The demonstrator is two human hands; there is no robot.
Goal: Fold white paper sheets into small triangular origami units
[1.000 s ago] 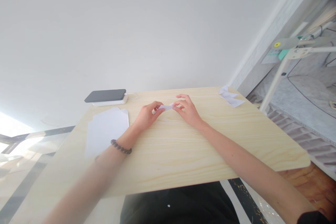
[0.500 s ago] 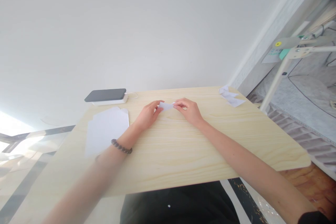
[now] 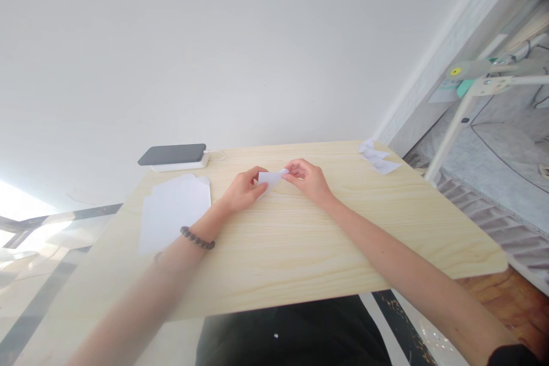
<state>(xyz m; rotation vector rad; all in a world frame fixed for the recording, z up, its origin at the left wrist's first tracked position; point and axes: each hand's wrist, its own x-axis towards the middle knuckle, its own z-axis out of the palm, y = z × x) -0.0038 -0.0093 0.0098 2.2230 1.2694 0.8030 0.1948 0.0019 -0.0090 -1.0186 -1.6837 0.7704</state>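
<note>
Here, white paper (image 3: 271, 178) between both hands (image 3: 243, 191) (image 3: 314, 183).

Probable home interior, indicated by a pale wood-grain tabletop (image 3: 291, 251) beneath the right hand (image 3: 311, 182), grey pleated fabric (image 3: 489, 220) farther right, and a plain white wall (image 3: 240, 57) beyond.

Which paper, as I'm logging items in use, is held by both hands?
The small piece between left hand and right hand; the flat sheets at left and folded pieces at far right lie on the table unheld.
</note>
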